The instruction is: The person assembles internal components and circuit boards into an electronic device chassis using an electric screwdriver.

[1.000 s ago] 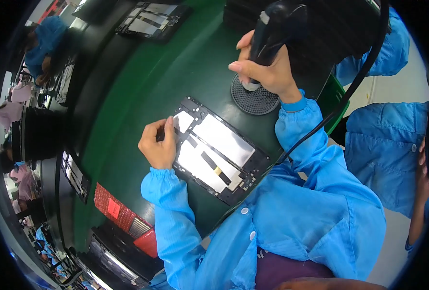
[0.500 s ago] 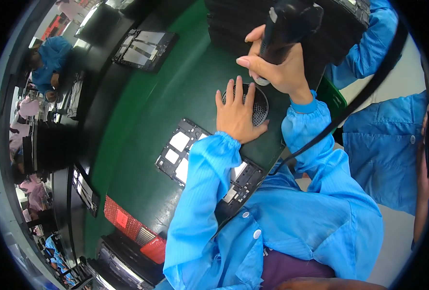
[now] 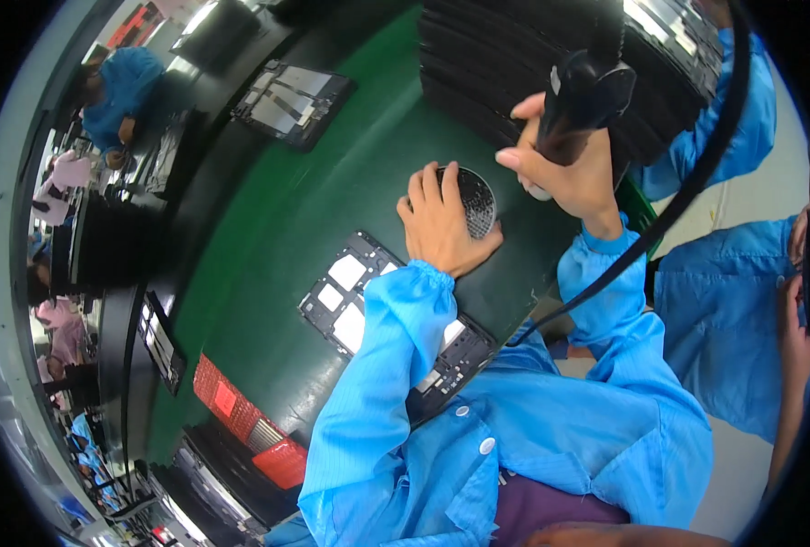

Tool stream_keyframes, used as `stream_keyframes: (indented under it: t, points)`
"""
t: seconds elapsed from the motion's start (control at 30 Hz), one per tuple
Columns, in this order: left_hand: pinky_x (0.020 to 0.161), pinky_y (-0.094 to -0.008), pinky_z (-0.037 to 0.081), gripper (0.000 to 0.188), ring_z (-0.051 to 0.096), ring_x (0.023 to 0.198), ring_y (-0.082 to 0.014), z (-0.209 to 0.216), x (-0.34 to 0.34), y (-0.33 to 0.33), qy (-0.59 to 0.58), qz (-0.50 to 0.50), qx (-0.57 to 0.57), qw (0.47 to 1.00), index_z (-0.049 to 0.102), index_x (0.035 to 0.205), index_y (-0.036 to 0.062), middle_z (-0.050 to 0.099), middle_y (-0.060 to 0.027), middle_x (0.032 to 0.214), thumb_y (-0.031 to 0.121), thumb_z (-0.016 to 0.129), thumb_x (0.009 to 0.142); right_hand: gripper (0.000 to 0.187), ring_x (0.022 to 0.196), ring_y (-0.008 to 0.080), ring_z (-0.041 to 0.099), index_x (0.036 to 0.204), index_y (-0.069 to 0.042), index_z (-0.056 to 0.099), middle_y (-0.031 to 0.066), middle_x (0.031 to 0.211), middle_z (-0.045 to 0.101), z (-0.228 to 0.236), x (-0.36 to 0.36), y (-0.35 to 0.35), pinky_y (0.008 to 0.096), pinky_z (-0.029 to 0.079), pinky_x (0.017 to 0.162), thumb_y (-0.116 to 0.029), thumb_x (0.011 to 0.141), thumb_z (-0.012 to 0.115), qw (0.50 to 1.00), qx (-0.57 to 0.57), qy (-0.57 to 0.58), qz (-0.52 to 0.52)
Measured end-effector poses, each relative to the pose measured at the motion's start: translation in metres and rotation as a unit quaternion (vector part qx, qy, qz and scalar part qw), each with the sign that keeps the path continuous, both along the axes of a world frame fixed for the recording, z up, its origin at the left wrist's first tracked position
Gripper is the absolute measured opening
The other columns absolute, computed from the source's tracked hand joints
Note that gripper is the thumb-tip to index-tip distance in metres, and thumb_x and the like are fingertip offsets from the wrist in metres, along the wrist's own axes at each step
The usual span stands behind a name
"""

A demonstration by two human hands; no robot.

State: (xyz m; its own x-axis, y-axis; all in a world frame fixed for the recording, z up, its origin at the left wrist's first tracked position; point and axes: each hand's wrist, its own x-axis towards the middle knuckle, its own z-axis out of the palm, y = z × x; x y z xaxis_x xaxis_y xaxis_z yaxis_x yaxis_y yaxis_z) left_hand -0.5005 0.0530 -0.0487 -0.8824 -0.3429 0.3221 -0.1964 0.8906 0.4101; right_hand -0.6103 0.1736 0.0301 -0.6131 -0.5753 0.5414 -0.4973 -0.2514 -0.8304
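My left hand (image 3: 439,223) grips a round dish (image 3: 482,196) on the green table, its fingers bent over the far left side and its thumb at the near right rim. The dish has a dotted, mesh-like inside, and the hand covers its left part. To the right, my right hand (image 3: 573,173) is wrapped round a black handheld tool (image 3: 587,87) with a pale tip low down; its exact kind is unclear. Partly under my left forearm lies an opened tablet-like device (image 3: 341,292), black with white panels.
A tall stack of black trays (image 3: 478,68) stands at the far right. Another opened device (image 3: 291,100) lies far left. Red bubble wrap (image 3: 227,401) is near left. A black cable (image 3: 637,246) crosses beside my right arm. A blue-sleeved co-worker (image 3: 724,301) is at the right.
My left fingers have gone from outstretched to bent, and the dish has shifted a little to the left. The right hand with the black tool is farther from the dish. The view has shifted slightly.
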Motion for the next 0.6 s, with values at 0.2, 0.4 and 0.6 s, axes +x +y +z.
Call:
stream_keyframes:
  t: [0.2, 0.4, 0.6]
  points:
    - [0.093, -0.0482, 0.029, 0.084, 0.034, 0.120, -0.0365, -0.001, -0.008, -0.014, 0.075, 0.063, 0.005, 0.995, 0.041, 0.123, 0.0014, 0.038, -0.0213, 0.126, 0.035, 0.074, 0.054, 0.037, 0.050, 0.0062, 0.052, 0.104, 0.003, 0.053, 0.0013, 0.060, 0.055, -0.001, 0.003, -0.018, 0.0195, 0.039, 0.046, -0.005, 0.074, 0.073, 1.000, 0.009, -0.004, -0.007]
    - [0.093, -0.0488, 0.028, 0.083, 0.033, 0.120, -0.0382, -0.004, -0.016, -0.025, 0.125, 0.090, -0.017, 0.988, 0.041, 0.120, 0.0019, 0.037, -0.0217, 0.127, 0.033, 0.076, 0.052, 0.036, 0.051, 0.0053, 0.051, 0.106, 0.003, 0.053, 0.0000, 0.058, 0.054, -0.005, -0.002, -0.031, 0.0198, 0.037, 0.046, -0.004, 0.076, 0.072, 0.997, 0.051, 0.052, -0.033]
    - [0.094, -0.0485, 0.027, 0.081, 0.032, 0.121, -0.0379, -0.006, -0.020, -0.030, 0.148, 0.080, -0.019, 0.986, 0.041, 0.120, 0.0019, 0.037, -0.0217, 0.128, 0.034, 0.076, 0.053, 0.041, 0.052, 0.0051, 0.050, 0.110, 0.002, 0.052, -0.0007, 0.060, 0.054, -0.007, -0.005, -0.029, 0.0196, 0.038, 0.048, -0.008, 0.076, 0.072, 1.000, 0.012, -0.016, -0.020]
